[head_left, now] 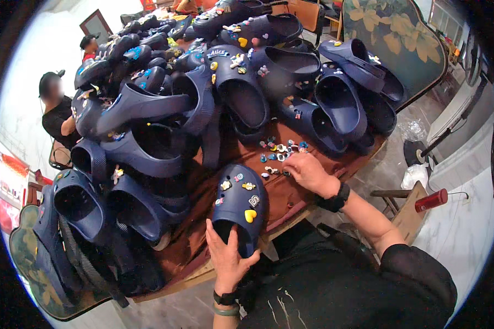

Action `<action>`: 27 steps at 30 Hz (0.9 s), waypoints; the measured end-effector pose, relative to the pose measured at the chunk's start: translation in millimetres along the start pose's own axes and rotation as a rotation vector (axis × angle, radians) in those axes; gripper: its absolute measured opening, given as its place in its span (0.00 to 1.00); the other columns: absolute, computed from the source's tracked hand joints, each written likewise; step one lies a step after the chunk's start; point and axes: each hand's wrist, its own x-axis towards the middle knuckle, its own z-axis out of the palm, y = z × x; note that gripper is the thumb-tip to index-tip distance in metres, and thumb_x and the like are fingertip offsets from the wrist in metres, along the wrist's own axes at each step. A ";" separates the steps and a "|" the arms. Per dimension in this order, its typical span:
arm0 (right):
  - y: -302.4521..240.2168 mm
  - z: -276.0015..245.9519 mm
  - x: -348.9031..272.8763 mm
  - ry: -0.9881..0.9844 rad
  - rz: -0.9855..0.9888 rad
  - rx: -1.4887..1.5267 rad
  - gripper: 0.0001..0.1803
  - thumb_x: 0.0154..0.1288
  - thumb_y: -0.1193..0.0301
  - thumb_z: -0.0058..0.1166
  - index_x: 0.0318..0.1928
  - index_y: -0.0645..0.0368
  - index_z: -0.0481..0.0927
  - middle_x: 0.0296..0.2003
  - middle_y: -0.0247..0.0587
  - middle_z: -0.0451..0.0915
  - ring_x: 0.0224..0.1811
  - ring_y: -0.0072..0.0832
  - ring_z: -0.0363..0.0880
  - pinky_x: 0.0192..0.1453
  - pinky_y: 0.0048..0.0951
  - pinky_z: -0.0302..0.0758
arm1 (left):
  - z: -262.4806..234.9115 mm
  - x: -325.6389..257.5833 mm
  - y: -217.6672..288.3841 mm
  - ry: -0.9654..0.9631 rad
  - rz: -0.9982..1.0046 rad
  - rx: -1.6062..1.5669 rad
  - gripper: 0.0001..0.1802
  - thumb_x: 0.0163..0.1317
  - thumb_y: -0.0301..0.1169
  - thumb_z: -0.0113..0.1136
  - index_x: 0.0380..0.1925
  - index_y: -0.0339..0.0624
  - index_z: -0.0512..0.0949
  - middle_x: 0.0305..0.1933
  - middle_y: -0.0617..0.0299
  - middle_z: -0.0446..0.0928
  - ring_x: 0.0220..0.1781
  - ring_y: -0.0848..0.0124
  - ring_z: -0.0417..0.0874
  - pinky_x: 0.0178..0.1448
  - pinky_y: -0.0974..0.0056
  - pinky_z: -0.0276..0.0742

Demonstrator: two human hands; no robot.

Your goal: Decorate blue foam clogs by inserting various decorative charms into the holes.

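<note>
A navy clog point(237, 205) stands at the table's front edge, toe pointing away from me. Shoe charms dot its upper, among them a yellow heart point(250, 216) and several small figures. My left hand point(230, 256) grips the clog at its heel opening, with fingers reaching inside. To the right, my right hand point(312, 174) is down at a small scatter of loose shoe charms point(280, 148), white, blue and dark. Its fingertips are pinched together, and whatever lies between them is hidden.
Decorated navy clogs point(240, 90) heap across the far and left parts of the table, on a reddish-brown cloth point(291, 200). More clogs point(82, 205) crowd the left edge. A wooden stool point(406, 216) stands at right with a red cylinder point(431, 200). A person point(57, 109) is at far left.
</note>
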 end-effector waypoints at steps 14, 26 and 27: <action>-1.5 28.6 23.7 -0.009 -0.116 -0.046 0.10 0.52 0.79 0.57 0.37 0.56 0.82 0.37 0.44 0.80 0.42 0.45 0.77 0.45 0.45 0.73 | 0.2 0.8 -2.2 -0.007 -0.001 -0.013 0.44 0.36 0.47 0.78 0.55 0.38 0.75 0.77 0.30 0.38 0.75 0.33 0.49 0.73 0.41 0.56; -58.6 44.2 76.2 -0.041 -0.279 0.310 0.14 0.60 0.80 0.55 0.48 0.62 0.78 0.38 0.53 0.78 0.42 0.51 0.79 0.48 0.43 0.77 | 16.6 -13.0 -8.9 -0.017 0.037 0.009 0.44 0.40 0.54 0.75 0.58 0.48 0.74 0.74 0.27 0.45 0.73 0.32 0.53 0.68 0.36 0.60; -64.1 48.7 77.9 -0.116 -0.259 0.341 0.12 0.59 0.79 0.56 0.44 0.61 0.80 0.38 0.50 0.79 0.43 0.49 0.79 0.48 0.42 0.78 | 20.5 -17.2 -11.9 -0.015 0.022 0.024 0.43 0.42 0.54 0.73 0.60 0.51 0.74 0.75 0.30 0.45 0.73 0.34 0.53 0.65 0.36 0.63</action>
